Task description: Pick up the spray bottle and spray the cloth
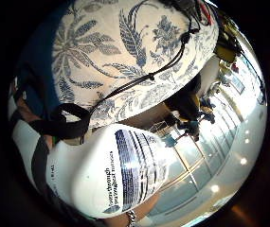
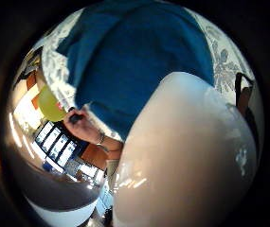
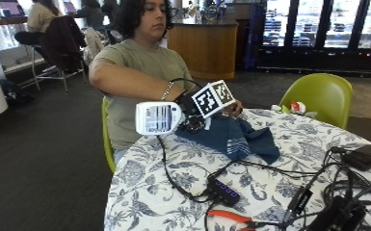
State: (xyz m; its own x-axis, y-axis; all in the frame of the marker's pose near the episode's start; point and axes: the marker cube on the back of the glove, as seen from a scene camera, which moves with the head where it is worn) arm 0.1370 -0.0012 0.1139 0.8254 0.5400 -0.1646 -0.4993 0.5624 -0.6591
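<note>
In the outside view my gloved right hand grips a white spray bottle and holds it sideways above the table's near-left edge, label facing out. A dark blue cloth lies bunched on the floral tablecloth just beside the bottle, and the bare left hand sits at its far edge. The bottle fills much of the little finger side palm view, with the blue cloth behind it. The bottle's white body and the cloth also fill the thumb side palm view.
Black cables and a small hub cross the table's front. Orange-handled pliers lie at the front edge and a black device at the right. A green chair stands behind the table.
</note>
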